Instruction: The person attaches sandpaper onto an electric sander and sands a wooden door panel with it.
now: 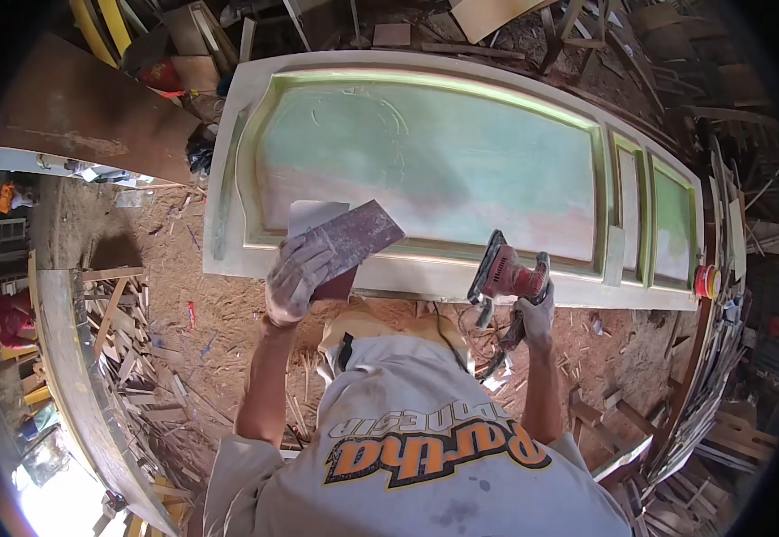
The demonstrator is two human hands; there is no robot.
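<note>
2 bare, dusty hands are in view above the near edge of a long wooden door panel with a cream frame and recessed fields of pale green and faded pink (443, 170). The left hand (291, 277) is on the near side of the largest field. Its fingers are clenched on a stack of abrasive sheets: a worn, purplish-brown rectangular sheet (358, 234) lies on top, slanting up to the right, with a dark red sheet (338, 285) showing below it and a plain whitish sheet (313, 215) showing behind it.

The right hand (535, 318) is well apart from the left. Its fingers are wrapped around the black rear part of a red and black power sander (509, 276). The sander is turned on its side, its flat pad facing left, over the near edge of the panel; whether it touches the panel I cannot tell. A dark cable (450, 336) curves down near it.

A round red and yellow object (706, 281) is at the right end of the panel. Wood shavings and scraps cover much of the reddish-brown ground (166, 246). A long pale board (107, 358) runs down the left, and beyond it, at the far left, is another person in a red top (15, 320).
</note>
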